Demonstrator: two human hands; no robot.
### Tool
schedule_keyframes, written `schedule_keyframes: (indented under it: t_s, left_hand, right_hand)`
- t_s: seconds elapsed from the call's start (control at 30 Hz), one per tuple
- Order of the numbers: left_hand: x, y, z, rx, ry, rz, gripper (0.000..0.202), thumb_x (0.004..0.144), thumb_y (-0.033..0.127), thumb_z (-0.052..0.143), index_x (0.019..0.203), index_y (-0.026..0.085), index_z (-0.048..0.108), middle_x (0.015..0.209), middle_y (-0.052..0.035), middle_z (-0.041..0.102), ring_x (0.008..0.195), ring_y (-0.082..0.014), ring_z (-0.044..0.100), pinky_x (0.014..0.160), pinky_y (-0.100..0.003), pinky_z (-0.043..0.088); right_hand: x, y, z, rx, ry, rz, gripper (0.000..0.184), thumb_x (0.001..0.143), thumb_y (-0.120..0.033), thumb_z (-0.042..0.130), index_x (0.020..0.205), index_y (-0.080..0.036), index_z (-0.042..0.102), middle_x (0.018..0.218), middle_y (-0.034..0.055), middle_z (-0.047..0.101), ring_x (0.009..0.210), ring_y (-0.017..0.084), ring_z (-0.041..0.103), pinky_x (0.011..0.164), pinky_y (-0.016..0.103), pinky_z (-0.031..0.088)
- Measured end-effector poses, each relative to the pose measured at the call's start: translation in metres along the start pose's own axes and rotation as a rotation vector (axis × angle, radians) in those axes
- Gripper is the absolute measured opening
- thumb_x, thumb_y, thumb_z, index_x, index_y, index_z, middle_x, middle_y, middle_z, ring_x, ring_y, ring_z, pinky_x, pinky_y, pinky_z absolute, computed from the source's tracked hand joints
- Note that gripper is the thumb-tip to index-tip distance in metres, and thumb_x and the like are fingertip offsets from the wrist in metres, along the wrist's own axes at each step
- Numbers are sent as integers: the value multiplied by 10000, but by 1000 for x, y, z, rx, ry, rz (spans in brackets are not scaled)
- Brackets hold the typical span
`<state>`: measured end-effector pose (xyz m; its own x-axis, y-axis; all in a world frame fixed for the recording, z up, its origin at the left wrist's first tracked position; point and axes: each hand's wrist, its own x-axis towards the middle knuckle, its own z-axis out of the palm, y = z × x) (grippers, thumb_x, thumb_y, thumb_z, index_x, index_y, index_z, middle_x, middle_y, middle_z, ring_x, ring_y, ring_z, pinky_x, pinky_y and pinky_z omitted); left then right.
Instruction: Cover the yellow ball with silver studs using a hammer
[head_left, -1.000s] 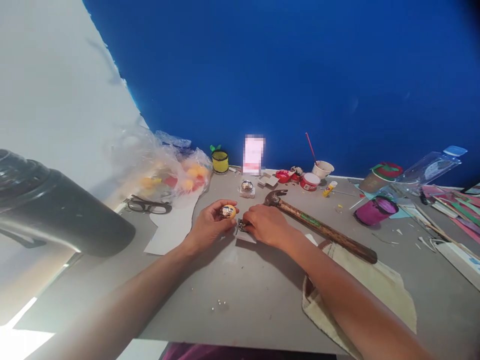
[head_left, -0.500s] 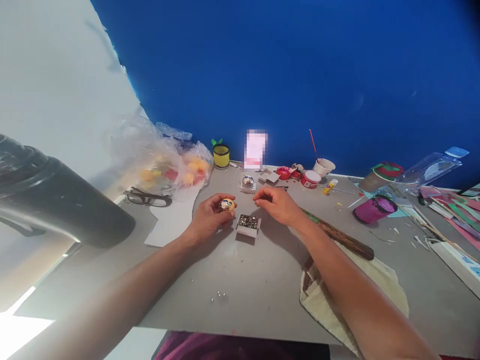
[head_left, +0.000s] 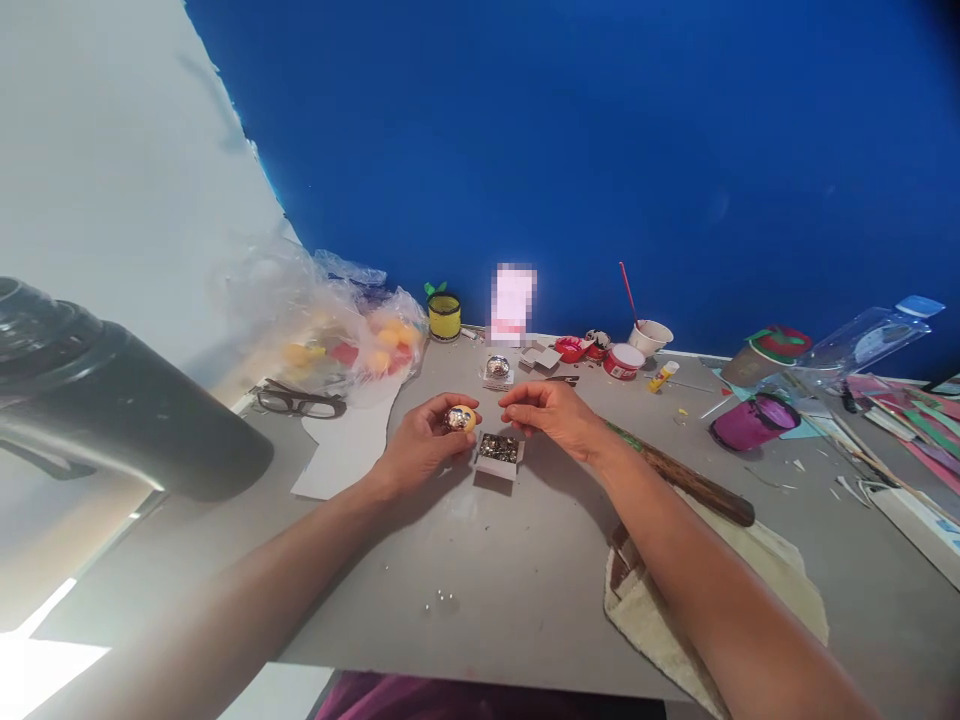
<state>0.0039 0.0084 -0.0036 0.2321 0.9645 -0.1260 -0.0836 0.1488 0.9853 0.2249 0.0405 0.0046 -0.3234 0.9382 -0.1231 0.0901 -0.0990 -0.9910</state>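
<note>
My left hand (head_left: 427, 437) is closed round a small yellow ball (head_left: 460, 419), partly covered with shiny silver heads that look like thumbtacks. To its right, my right hand (head_left: 551, 412) hovers above the table with thumb and forefinger pinched together; whatever they hold is too small to make out. Between and just below the hands stands a small open white box (head_left: 498, 466), filled with silver thumbtack-like pieces (head_left: 499, 447). Farther back, another silver-covered ball (head_left: 497, 367) rests on a small white box. Several loose shiny pieces (head_left: 441, 599) lie near the front edge.
A large dark bottle (head_left: 142, 400) leans in at the left, near black-framed glasses (head_left: 300, 402) and plastic bags (head_left: 360, 340). A wooden-handled tool (head_left: 697, 485) and cream cloth (head_left: 780, 580) lie under my right arm. Behind are a paper cup (head_left: 651, 338) and a glue stick (head_left: 664, 376).
My left hand has turned the ball, showing more silver on its left side. The pinched right hand has shifted slightly left, closer to the ball.
</note>
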Motion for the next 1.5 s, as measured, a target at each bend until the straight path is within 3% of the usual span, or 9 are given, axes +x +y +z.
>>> schedule_keyframes:
  t_s: [0.13,0.27,0.4,0.5,0.67,0.77,1.13,1.27,1.5]
  left_hand:
    - [1,-3,-1,-21,-33,-1,434,661,217,827,1067,194,675,988,-31,696,619,-77,553,580,-248,465]
    - [1,-5,-2,-6,-56,13,484,675,240,822,1126,201,651,1010,-32,675,622,-75,557,574,-240,470]
    - [-2,-5,-1,138,-34,8,398,693,296,814,1044,193,655,758,32,602,523,-66,486,488,-208,387]
    - [-6,-3,2,253,8,32,326,709,374,809,929,197,646,619,62,516,514,-86,461,470,-204,358]
    - [-13,2,9,430,96,217,173,763,350,735,779,193,666,769,4,619,663,-132,551,588,-245,428]
    - [-13,1,9,491,81,304,135,812,314,676,745,198,682,820,-10,642,732,-150,578,678,-267,448]
    - [-9,-5,2,486,90,340,103,814,261,672,739,215,725,832,-11,651,764,-158,599,733,-282,431]
    - [-9,-5,2,494,97,329,136,834,312,680,751,220,737,834,-18,655,766,-167,603,742,-291,439]
    - [-9,-7,1,520,114,322,123,832,285,674,743,224,733,855,-15,664,787,-169,608,751,-293,438]
  right_hand:
    - [-2,-4,1,-45,9,14,285,643,-350,854,820,-157,739,606,-26,654,577,99,552,566,243,442]
    - [-2,-2,2,53,-5,24,300,630,-335,878,827,-162,732,658,-21,670,615,107,590,599,255,480]
    - [-3,2,10,198,-68,31,326,614,-307,903,859,-175,732,774,10,716,726,141,672,656,273,535]
    - [-5,3,21,261,-57,32,331,598,-305,914,844,-179,732,762,0,708,689,132,668,669,281,551]
    - [-10,1,36,253,-44,34,305,608,-322,900,816,-194,719,734,-23,694,641,116,632,652,275,529]
    - [-13,-3,44,216,-23,12,270,603,-315,883,762,-192,702,683,-31,673,616,111,596,608,259,492]
    - [-17,-7,51,-70,84,-146,165,688,-308,800,762,-196,703,708,-15,674,612,122,579,556,251,464]
    - [-19,-11,46,-136,43,-128,161,759,-348,747,802,-195,726,713,-4,683,598,124,588,543,253,471]
    - [-19,-11,45,-162,48,-103,106,757,-278,710,820,-200,747,684,-6,678,575,120,579,529,246,473]
